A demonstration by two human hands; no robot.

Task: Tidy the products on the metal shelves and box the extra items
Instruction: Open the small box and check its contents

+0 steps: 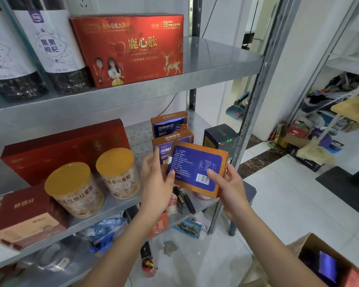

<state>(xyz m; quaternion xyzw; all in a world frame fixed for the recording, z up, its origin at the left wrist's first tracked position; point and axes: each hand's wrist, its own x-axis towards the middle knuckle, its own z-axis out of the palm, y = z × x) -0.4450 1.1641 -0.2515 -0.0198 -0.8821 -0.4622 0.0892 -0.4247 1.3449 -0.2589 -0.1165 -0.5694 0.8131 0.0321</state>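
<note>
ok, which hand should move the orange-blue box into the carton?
Likely right. The right hand grips the orange-blue box by its right edge, and the carton sits low on that side. The left hand only touches the left edge.

The person's left hand (157, 183) and right hand (231, 188) are bare, and so are the left forearm (120, 249) and right forearm (278, 245), which show as uncovered skin all the way from the lower edge of the view to the wrists. Both forearms are slim and smooth, narrowing toward the wrists. The fingers (153, 160) are long and slender, with plain nails cut short, seen best on the right thumb (212, 173).
</note>
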